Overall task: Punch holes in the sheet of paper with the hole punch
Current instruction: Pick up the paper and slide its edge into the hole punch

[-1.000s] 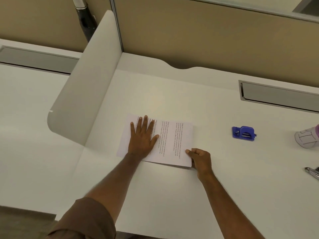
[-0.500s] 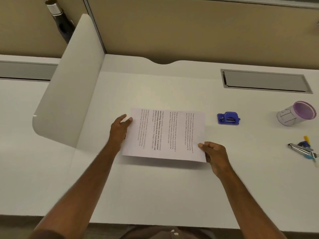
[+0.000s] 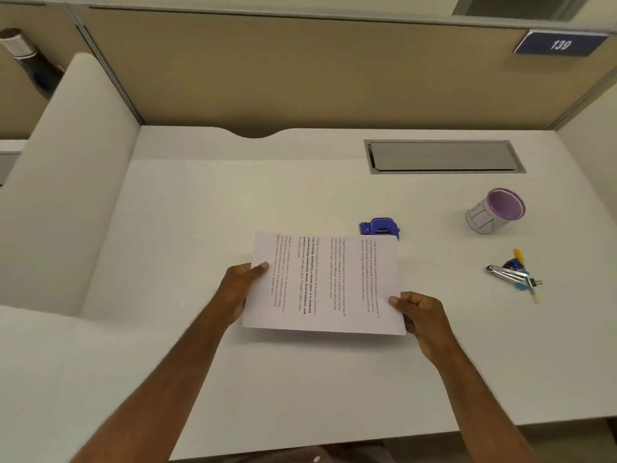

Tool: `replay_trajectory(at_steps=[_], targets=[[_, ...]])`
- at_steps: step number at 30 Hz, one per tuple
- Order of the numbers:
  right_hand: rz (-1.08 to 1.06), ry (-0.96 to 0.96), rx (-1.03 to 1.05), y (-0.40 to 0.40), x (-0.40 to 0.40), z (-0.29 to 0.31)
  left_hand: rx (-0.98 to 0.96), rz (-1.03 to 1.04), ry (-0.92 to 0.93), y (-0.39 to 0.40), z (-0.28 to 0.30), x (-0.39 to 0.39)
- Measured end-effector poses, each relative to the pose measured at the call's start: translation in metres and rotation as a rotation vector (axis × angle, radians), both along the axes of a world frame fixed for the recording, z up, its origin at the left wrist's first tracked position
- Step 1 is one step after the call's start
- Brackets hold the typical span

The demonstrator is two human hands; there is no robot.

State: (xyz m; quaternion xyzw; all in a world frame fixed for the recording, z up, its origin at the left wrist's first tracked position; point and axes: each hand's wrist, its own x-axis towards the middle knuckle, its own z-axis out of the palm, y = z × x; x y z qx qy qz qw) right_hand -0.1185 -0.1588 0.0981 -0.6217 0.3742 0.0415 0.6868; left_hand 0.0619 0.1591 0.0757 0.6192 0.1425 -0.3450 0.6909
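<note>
A printed white sheet of paper (image 3: 327, 285) hangs just above the white desk (image 3: 233, 202), its text turned sideways. My left hand (image 3: 238, 289) pinches its left edge, thumb on top. My right hand (image 3: 422, 317) grips the near right corner. The small blue hole punch (image 3: 379, 226) stands on the desk behind the sheet's far right corner, and the paper hides its lower part.
A purple-rimmed cup (image 3: 495, 212) lies tilted at the right. Near it sit a metal stapler remover and clips (image 3: 514, 270). A grey cable tray lid (image 3: 444, 157) is set in the desk at the back. A white divider panel (image 3: 76, 182) bounds the left side.
The sheet was flat under my left palm; now both hands have lifted it and carried it right, so its far corner covers part of the hole punch.
</note>
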Motion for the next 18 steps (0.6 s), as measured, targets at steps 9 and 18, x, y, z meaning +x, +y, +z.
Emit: replay_trajectory(at_steps=[9,18], targets=[[0.033,0.069,-0.019,-0.074,-0.015,-0.002,0.077,0.034,-0.009,-0.074,-0.001,-0.031],[0.070,0.160,-0.049,-0.143,-0.006,-0.029,0.217,0.069,0.006,-0.127,-0.028,-0.059]])
